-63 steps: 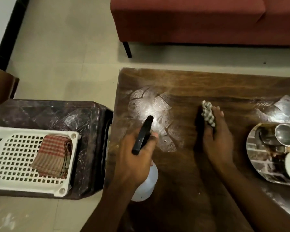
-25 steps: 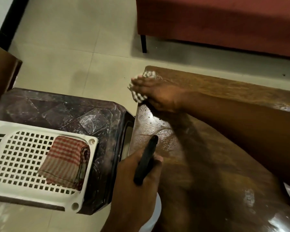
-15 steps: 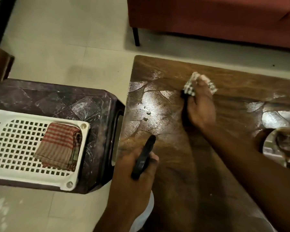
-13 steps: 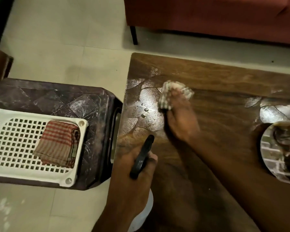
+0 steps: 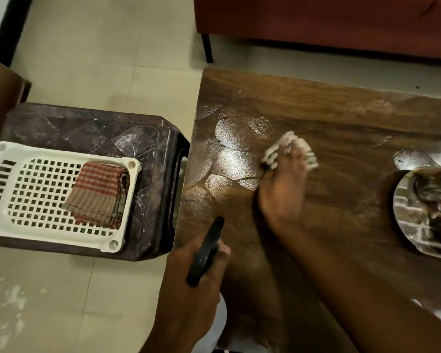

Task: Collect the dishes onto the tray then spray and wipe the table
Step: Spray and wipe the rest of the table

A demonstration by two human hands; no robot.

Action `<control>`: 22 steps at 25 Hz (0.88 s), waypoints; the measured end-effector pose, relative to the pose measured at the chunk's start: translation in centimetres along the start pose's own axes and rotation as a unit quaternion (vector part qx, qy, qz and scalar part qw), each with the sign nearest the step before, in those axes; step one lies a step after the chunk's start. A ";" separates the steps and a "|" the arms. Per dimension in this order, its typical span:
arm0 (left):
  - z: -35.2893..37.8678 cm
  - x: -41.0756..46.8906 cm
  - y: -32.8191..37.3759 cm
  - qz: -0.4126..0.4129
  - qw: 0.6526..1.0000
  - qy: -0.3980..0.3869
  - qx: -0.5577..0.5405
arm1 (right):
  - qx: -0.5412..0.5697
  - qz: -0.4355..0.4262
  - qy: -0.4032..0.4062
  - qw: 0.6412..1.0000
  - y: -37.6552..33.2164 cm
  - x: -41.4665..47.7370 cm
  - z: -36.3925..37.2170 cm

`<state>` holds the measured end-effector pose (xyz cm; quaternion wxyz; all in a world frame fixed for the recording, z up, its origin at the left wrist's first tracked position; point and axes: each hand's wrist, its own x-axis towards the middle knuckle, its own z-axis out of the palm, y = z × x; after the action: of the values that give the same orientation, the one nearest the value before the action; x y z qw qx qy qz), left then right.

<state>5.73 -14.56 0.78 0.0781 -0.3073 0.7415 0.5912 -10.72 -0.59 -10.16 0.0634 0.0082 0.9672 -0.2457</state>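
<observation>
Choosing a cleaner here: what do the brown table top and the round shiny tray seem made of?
Brown table top: wood or wood-look laminate, glossy; grain streaks and reflections show. Round shiny tray: probably polished metal; it mirrors a brick-like pattern.

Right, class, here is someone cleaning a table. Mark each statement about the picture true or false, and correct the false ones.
1. The right hand holds a cloth against the wooden table. True.
2. The left hand is empty. False: it grips a spray bottle.
3. The folded red checked cloth lies on the table. False: it lies in the white basket on the dark stool.
4. A steel tray sits on the table, to the right of the wiping hand. True.
</observation>
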 end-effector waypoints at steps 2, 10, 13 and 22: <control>-0.6 -0.4 -0.6 -0.010 1.000 0.010 -0.009 | -0.065 -0.206 -0.124 0.969 -1.9 -4.3 1.4; -2.1 -1.7 -1.5 -0.020 0.998 0.029 -0.044 | -0.153 -0.437 -0.252 0.850 -6.3 7.9 0.6; -2.5 -2.0 -1.9 -0.026 0.998 0.029 -0.048 | -0.109 -0.311 -0.208 0.921 -8.6 10.1 1.5; -2.2 -2.8 -1.9 -0.055 0.997 -0.001 -0.047 | -0.152 -0.644 -0.374 0.649 4.4 -1.8 -3.0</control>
<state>9.56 -15.80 1.15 0.0970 -0.3505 0.6947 0.6206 -9.07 4.73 -9.40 0.2461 -0.7196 0.6468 -0.0568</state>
